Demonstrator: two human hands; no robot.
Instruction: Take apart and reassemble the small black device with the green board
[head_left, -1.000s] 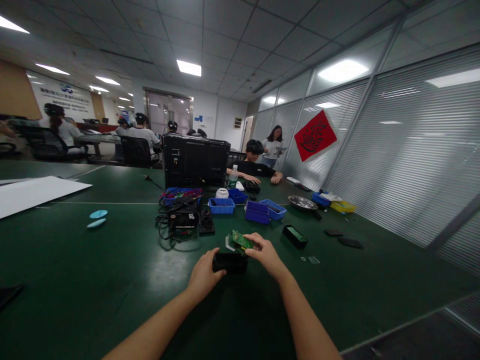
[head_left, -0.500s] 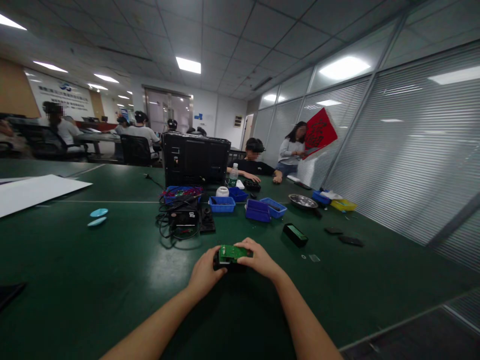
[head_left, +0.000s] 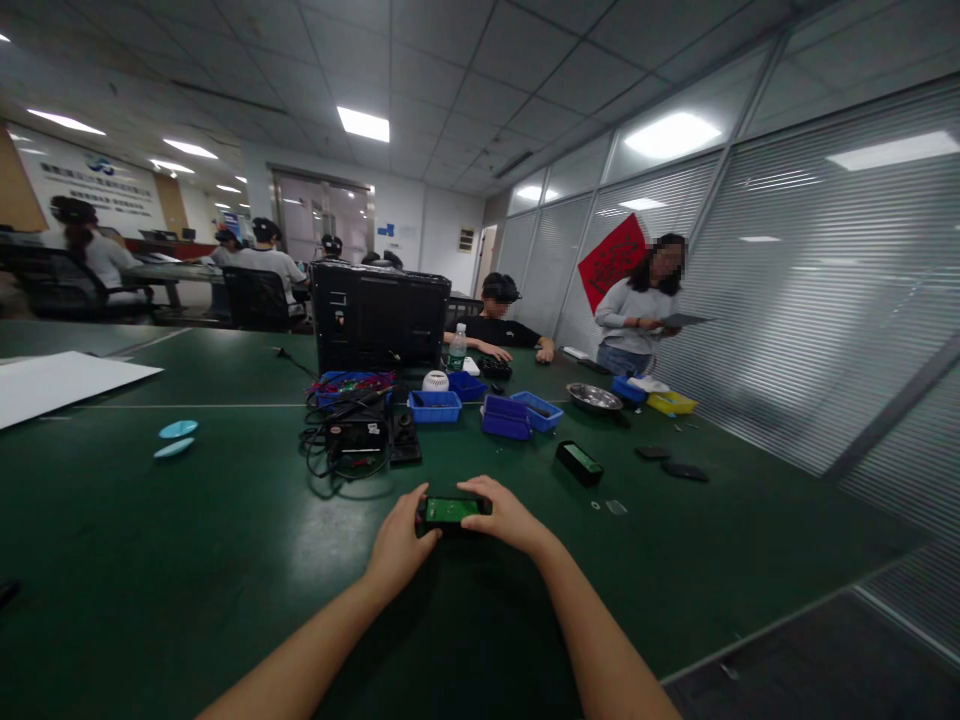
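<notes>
A green circuit board [head_left: 448,510] lies in the opening of a black box-shaped housing [head_left: 454,528] on the green table. My left hand [head_left: 403,532] grips the housing at its left end, thumb in front and fingers behind. My right hand [head_left: 501,516] is closed around the right end, its fingers at the far edge and its thumb over the board's right part. Hidden under that hand is the right end of the housing. To the right stands a second black housing [head_left: 579,463] with a green board in it.
Beyond my hands are a black power unit [head_left: 357,434] with tangled cables, blue bins [head_left: 435,407], a purple-blue box [head_left: 505,418] and a metal bowl [head_left: 594,397]. Flat black pieces [head_left: 684,471] lie at right, light-blue shells [head_left: 177,430] at left. One co-worker sits opposite; another stands at right.
My right hand has brought the circuit board down from above and behind into the black housing. The board now lies level there. The standing person has moved right; the view has turned slightly.
</notes>
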